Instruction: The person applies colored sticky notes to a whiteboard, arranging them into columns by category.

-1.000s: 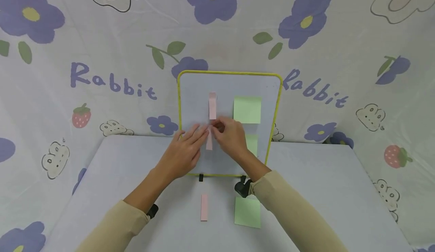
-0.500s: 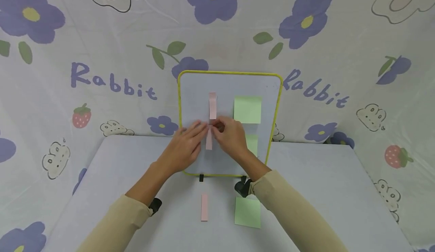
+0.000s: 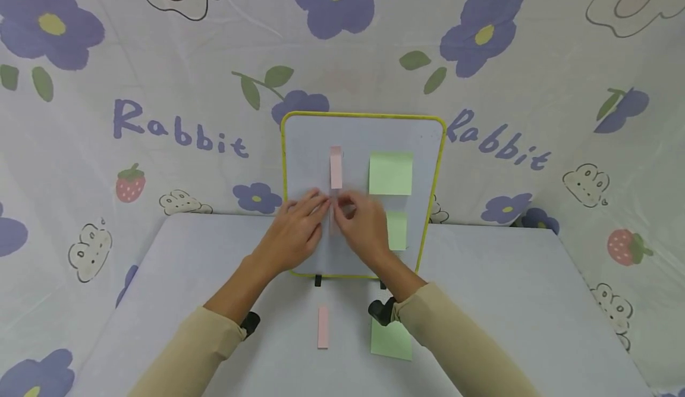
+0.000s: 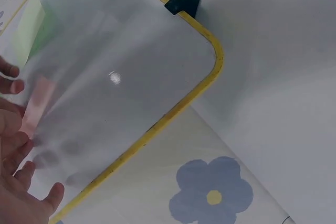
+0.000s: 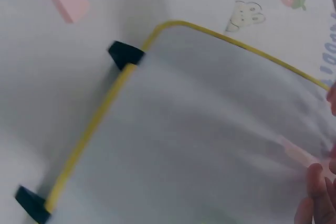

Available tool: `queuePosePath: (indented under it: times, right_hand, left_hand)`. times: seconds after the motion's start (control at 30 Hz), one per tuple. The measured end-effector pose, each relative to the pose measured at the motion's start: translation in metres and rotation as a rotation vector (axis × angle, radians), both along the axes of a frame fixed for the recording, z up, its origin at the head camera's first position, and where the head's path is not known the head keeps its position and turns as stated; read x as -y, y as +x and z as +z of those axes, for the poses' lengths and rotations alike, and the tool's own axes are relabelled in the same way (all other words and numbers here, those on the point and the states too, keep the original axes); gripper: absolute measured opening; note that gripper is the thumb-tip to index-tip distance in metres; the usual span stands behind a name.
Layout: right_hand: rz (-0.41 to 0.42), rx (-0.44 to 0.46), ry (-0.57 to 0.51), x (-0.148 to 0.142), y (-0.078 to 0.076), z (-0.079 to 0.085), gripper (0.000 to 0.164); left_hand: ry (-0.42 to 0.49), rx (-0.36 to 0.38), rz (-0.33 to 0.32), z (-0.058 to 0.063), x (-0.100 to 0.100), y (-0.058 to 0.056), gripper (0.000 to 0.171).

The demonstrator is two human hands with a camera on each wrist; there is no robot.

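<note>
A yellow-rimmed whiteboard (image 3: 307, 147) stands upright, tilted back. A narrow pink sticky note (image 4: 38, 103) lies against it in the left wrist view; in the head view the strip looks blurred and partly hidden between the hands. My right hand (image 3: 365, 221) pinches its upper end between thumb and forefinger. Beside it, my left hand (image 3: 294, 227) has its fingers extended, with the fingertips at the strip's upper left. Another pink sticky note (image 3: 336, 168) hangs just above both hands. The right wrist view catches only fingertips (image 5: 316, 179) at the strip's end.
Two green sticky notes, an upper one (image 3: 390, 173) and a lower one (image 3: 398, 232), are on the board's right side. On the table (image 3: 481, 302) lie a pink sticky note pad (image 3: 323, 328) and a green pad (image 3: 392, 342), partly behind the right wrist camera (image 3: 381, 312). Black feet (image 5: 126, 54) support the board.
My right hand has shifted slightly down. The pink strip between the hands, sharp earlier, is now blurred and shifted slightly right. My left hand has moved only slightly.
</note>
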State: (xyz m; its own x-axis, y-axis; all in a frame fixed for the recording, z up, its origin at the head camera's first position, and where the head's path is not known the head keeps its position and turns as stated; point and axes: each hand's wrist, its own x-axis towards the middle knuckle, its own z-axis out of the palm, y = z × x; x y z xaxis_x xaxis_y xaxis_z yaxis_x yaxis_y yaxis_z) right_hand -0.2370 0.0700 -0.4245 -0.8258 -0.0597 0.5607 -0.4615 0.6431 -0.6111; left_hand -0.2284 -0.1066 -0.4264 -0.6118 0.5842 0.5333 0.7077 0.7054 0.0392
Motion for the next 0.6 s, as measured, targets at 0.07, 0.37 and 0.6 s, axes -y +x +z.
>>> queuePosePath:
  times: [0.07, 0.37, 0.6]
  right_hand:
    - [-0.005, -0.001, -0.004, 0.000, 0.003, -0.005, 0.012]
    - [-0.045, 0.076, -0.057, 0.000, 0.012, -0.024, 0.015]
    - [0.011, 0.158, -0.189, 0.003, 0.013, -0.033, 0.012]
  left_hand:
    - [-0.008, -0.004, 0.007, 0.000, 0.000, 0.000, 0.042]
    - [-0.050, -0.013, 0.047, 0.004, -0.003, 0.001, 0.043]
    - [-0.088, -0.056, 0.086, 0.003, -0.005, 0.002, 0.045]
